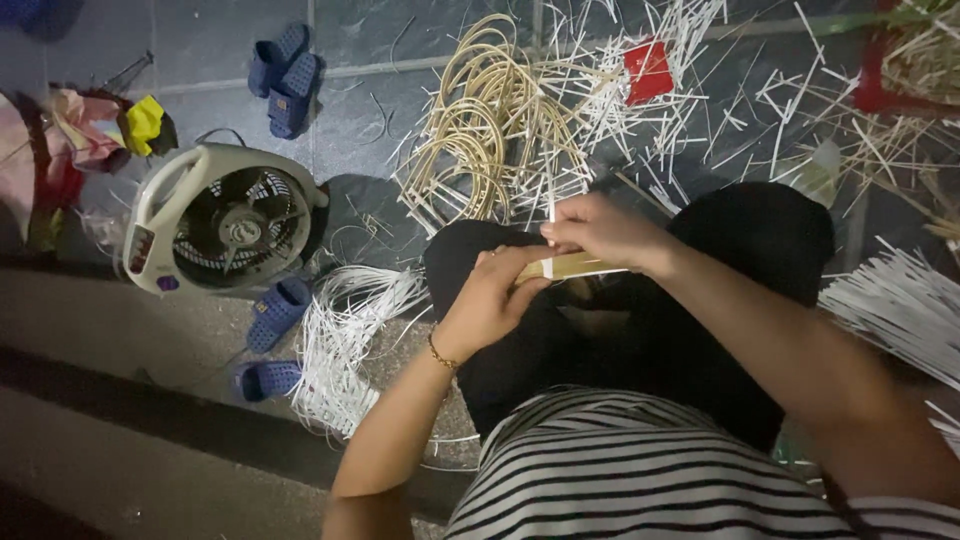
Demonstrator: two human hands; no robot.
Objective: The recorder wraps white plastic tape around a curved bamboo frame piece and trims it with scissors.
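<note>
My left hand (492, 300) grips one end of a flat pale bamboo strip bundle (580, 266) held over my lap. My right hand (598, 232) pinches a thin white strip (551, 212) at the top of the same bundle, fingers closed. Both hands meet above my black trousers (760, 240). A gold bracelet (441, 356) circles my left wrist. My striped shirt (640, 470) fills the bottom of the view.
Coiled tan cane loops (490, 120) and scattered white strips (680, 90) lie on the dark floor ahead. A white floor fan (225, 215) stands to the left, with blue sandals (285, 75) behind it. More white strips (350, 340) lie on the left and right (900, 300).
</note>
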